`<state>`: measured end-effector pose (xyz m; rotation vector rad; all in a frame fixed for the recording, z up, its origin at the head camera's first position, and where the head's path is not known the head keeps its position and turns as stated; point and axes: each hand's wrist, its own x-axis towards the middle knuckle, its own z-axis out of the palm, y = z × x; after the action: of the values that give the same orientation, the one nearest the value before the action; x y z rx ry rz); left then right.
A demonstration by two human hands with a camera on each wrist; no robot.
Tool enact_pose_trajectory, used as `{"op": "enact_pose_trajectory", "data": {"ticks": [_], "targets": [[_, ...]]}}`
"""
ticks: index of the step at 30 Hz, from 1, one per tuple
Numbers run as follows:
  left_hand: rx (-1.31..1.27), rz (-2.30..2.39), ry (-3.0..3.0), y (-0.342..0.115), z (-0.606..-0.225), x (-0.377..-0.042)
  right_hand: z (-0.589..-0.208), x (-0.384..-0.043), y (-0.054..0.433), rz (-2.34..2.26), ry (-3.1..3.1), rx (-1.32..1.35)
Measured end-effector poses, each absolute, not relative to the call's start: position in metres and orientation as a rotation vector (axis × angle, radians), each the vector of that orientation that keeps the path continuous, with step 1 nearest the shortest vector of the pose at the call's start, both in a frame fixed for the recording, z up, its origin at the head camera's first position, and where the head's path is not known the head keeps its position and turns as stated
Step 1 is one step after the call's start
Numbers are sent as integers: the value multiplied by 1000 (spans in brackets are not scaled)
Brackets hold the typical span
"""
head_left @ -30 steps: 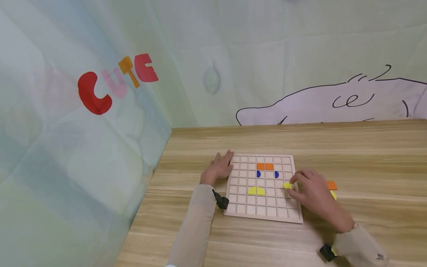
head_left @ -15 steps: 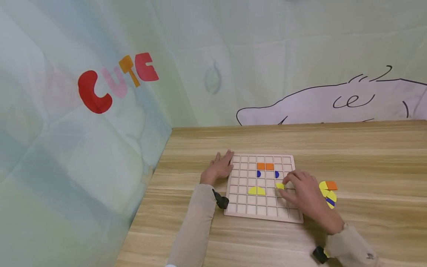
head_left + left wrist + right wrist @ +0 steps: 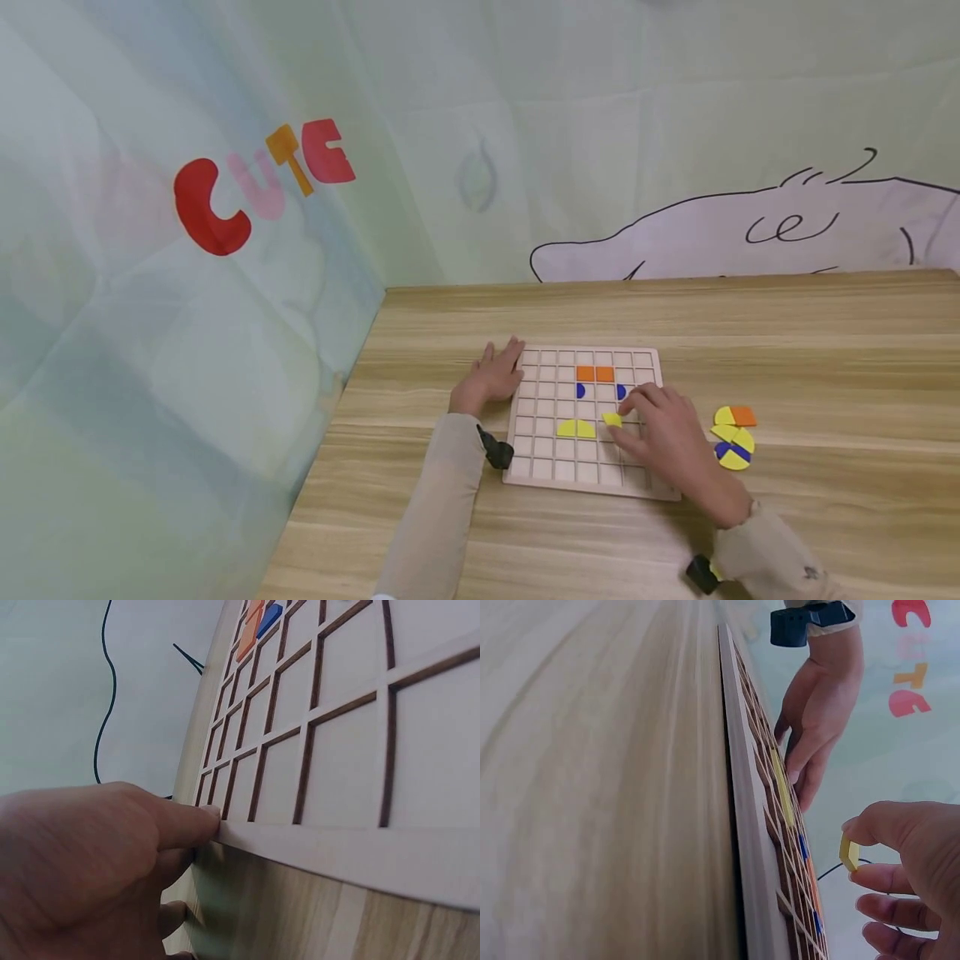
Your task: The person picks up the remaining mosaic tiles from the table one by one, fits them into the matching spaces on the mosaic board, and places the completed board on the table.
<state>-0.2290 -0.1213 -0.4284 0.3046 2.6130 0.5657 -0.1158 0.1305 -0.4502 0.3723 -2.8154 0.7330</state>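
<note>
A pale wooden grid board (image 3: 542, 468) lies on the table. Its cells hold two orange squares (image 3: 595, 374), two small blue half-discs (image 3: 581, 391) and two yellow quarter-circles (image 3: 576, 428) side by side as a dome. My left hand (image 3: 487, 382) rests at the board's upper left edge, fingers spread, its thumb touching the rim in the left wrist view. Between thumb and index finger my right hand (image 3: 667, 437) pinches a yellow tile (image 3: 848, 852), over the board just right of the yellow dome. The right hand covers part of the board's right side.
Right of the board lies a small pile of yellow, orange and blue tiles (image 3: 735, 437) on the wooden table (image 3: 847, 400). Printed cloth (image 3: 420, 192) hangs along the back and left sides. Each wrist wears a black device (image 3: 495, 447).
My right hand has moved left across the board with the yellow tile, uncovering the tile pile at the right. The left hand has stayed in place.
</note>
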Motion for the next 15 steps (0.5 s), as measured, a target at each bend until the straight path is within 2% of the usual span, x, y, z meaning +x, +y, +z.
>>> {"op": "enact_pose_trajectory", "data": {"ticks": [15], "targets": [[306, 572, 2610, -121, -429, -230, -452, -112, 111, 721, -2800, 430]]}}
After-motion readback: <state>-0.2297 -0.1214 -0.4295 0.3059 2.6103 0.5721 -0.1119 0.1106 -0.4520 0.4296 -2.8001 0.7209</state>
